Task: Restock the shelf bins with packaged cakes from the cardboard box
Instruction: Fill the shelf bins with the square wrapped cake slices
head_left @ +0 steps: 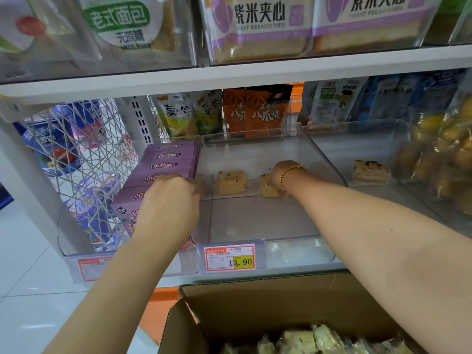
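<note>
The clear middle shelf bin [258, 226] holds three packaged cakes near its back. My left hand [173, 198] reaches over the bin's left wall, its curled fingers closing on the leftmost packaged cake [203, 185], which is partly hidden. A second cake [231, 182] lies loose in the middle. My right hand [282, 172], bent down at the wrist with a gold bracelet, grips the third cake [268, 190]; its fingers are hidden behind the hand. The open cardboard box [255, 302] sits below the shelf with several wrapped cakes [306, 341] inside.
Purple boxes [166, 159] fill the bin to the left. The right bin [378, 139] holds one cake [370, 172], beside bagged yellow cakes [449, 154]. A price tag [229, 258] hangs on the bin front. A wire basket [76, 154] stands far left, and bread sits on the shelf above.
</note>
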The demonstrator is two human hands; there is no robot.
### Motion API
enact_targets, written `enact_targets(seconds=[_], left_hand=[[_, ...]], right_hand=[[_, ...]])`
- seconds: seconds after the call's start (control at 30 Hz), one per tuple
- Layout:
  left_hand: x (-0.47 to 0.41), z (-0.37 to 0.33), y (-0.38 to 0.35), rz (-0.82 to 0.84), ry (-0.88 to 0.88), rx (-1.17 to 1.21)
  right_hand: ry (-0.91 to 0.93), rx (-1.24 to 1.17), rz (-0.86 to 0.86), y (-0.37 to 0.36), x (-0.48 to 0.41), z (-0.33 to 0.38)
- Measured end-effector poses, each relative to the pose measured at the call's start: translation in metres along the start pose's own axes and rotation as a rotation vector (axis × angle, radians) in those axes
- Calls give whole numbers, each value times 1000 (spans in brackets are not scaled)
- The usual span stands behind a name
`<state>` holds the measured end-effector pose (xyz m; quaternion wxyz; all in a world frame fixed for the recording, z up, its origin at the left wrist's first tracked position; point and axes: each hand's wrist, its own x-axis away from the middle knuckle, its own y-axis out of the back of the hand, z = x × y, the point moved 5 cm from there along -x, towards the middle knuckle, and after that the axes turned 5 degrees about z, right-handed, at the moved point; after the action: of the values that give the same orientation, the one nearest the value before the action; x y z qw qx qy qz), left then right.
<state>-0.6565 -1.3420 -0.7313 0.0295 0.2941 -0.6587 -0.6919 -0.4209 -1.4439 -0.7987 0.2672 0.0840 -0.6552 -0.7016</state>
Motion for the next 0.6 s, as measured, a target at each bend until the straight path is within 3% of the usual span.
enact_targets(seconds=[0.23,0.47,0.53,0.6], left_hand=[[0,1,1,18,4,25],[1,1,0,-1,-5,46],[1,1,1,-4,-4,50],[1,1,1,0,-3,53]], right_hand=[[85,-124,-148,-12,-19,15],[65,74,-184,-9,-20,25],[142,92,-240,-4,-20,42],[295,62,-188,-4,-20,63]])
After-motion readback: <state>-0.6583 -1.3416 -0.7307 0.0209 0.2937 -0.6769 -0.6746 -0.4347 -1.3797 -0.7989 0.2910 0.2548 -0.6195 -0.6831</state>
